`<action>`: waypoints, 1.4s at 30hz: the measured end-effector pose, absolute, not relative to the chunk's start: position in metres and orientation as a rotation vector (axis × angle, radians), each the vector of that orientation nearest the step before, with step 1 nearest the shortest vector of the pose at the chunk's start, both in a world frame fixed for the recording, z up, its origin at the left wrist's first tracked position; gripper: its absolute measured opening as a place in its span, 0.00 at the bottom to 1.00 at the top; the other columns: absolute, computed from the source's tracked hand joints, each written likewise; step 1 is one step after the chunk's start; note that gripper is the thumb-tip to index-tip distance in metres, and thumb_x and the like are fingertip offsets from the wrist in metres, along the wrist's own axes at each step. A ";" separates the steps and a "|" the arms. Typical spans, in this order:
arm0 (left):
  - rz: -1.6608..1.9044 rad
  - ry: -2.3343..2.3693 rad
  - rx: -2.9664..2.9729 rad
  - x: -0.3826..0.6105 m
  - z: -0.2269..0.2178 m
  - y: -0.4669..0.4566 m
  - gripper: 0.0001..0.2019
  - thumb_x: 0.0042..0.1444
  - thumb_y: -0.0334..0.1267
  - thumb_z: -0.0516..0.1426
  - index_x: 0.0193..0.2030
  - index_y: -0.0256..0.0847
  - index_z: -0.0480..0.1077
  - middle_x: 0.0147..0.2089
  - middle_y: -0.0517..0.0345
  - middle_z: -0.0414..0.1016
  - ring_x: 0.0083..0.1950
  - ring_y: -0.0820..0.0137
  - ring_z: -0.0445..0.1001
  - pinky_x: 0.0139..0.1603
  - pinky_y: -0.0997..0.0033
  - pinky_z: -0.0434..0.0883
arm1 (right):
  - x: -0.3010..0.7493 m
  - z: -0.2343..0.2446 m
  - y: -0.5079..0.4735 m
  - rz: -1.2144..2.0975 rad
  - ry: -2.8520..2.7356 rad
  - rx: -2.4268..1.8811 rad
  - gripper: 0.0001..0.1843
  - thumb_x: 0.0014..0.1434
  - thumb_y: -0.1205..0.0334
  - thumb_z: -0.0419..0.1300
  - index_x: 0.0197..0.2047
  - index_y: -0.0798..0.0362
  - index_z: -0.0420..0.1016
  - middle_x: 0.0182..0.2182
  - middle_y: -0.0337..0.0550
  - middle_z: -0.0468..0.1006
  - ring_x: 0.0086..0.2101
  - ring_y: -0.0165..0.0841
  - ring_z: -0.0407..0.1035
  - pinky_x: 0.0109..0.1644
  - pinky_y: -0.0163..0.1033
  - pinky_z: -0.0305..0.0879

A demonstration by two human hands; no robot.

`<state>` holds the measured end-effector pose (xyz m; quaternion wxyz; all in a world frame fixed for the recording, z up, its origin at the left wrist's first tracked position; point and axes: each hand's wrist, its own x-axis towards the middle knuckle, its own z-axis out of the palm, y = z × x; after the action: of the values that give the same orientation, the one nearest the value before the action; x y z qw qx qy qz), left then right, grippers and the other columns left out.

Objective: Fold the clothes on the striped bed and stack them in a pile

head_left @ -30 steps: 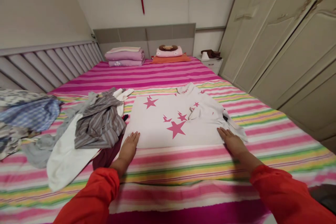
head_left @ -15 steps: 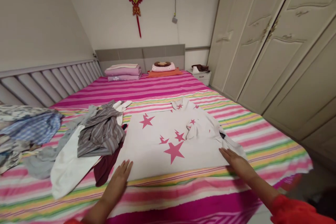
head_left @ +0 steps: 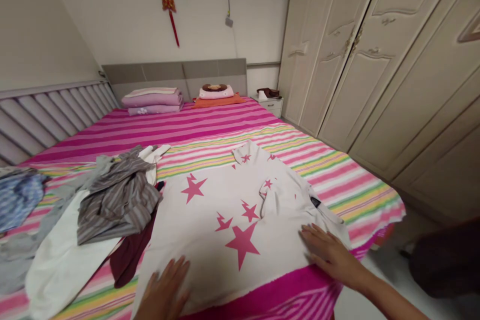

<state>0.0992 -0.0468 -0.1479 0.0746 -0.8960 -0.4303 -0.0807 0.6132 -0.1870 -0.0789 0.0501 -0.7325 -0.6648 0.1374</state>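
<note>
A white garment with pink stars (head_left: pixel 225 215) lies spread flat near the foot of a bed covered in a pink striped sheet (head_left: pixel 195 127). My left hand (head_left: pixel 165 287) rests flat on its lower left corner, fingers stretched out. On the lower right edge of the garment my right hand (head_left: pixel 330 255) lies flat with fingers spread. Neither hand holds anything.
A heap of clothes (head_left: pixel 112 200) lies left of the garment: a grey striped piece, a white one, a dark red one, a blue one further left. Folded pink bedding (head_left: pixel 152 100) and a pillow (head_left: pixel 215 92) sit at the headboard. Wardrobe doors (head_left: pixel 375 60) line the right side.
The starred garment has slid toward the foot edge of the bed with both hands flat on it. The camera has swung to the right and pulled back.
</note>
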 end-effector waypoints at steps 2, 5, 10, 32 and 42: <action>-0.296 -1.196 -2.653 0.138 -0.151 -0.039 0.31 0.60 0.34 0.50 0.69 0.60 0.52 0.69 0.61 0.61 0.68 0.59 0.63 0.59 0.53 0.69 | 0.591 -0.076 -0.171 0.393 -1.988 -2.153 0.31 0.65 0.49 0.48 0.69 0.44 0.57 0.69 0.44 0.55 0.68 0.45 0.46 0.68 0.59 0.50; -0.396 -1.001 -2.603 0.195 -0.162 -0.023 0.32 0.58 0.35 0.52 0.69 0.58 0.54 0.68 0.60 0.62 0.67 0.58 0.64 0.60 0.54 0.67 | 0.560 -0.086 -0.140 0.310 -1.943 -2.134 0.31 0.67 0.47 0.44 0.69 0.47 0.57 0.69 0.46 0.55 0.68 0.43 0.46 0.68 0.58 0.48; -0.511 -0.953 -2.594 0.234 -0.166 0.030 0.26 0.62 0.43 0.52 0.67 0.56 0.59 0.66 0.59 0.67 0.65 0.61 0.65 0.64 0.56 0.61 | 0.547 -0.109 -0.088 0.140 -1.940 -2.101 0.29 0.67 0.46 0.45 0.66 0.48 0.64 0.68 0.50 0.56 0.67 0.46 0.48 0.68 0.61 0.44; -0.593 -1.590 -2.564 0.235 -0.120 0.074 0.22 0.64 0.40 0.46 0.61 0.40 0.68 0.64 0.51 0.69 0.66 0.58 0.65 0.64 0.51 0.61 | 0.563 -0.078 0.011 0.227 -1.786 -2.300 0.30 0.68 0.50 0.44 0.69 0.51 0.56 0.70 0.46 0.52 0.69 0.44 0.43 0.68 0.55 0.41; -0.670 -1.537 -2.550 0.233 -0.130 0.077 0.22 0.63 0.40 0.46 0.59 0.42 0.70 0.63 0.51 0.71 0.65 0.58 0.66 0.63 0.52 0.63 | 0.606 -0.077 0.019 -0.064 -1.403 -2.423 0.15 0.64 0.56 0.53 0.44 0.55 0.76 0.39 0.50 0.78 0.41 0.38 0.72 0.44 0.39 0.64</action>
<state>0.2330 0.0768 -0.1305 0.0450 -0.8347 -0.5031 -0.2195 0.6062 0.0185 -0.0770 0.1696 -0.8526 -0.4937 -0.0227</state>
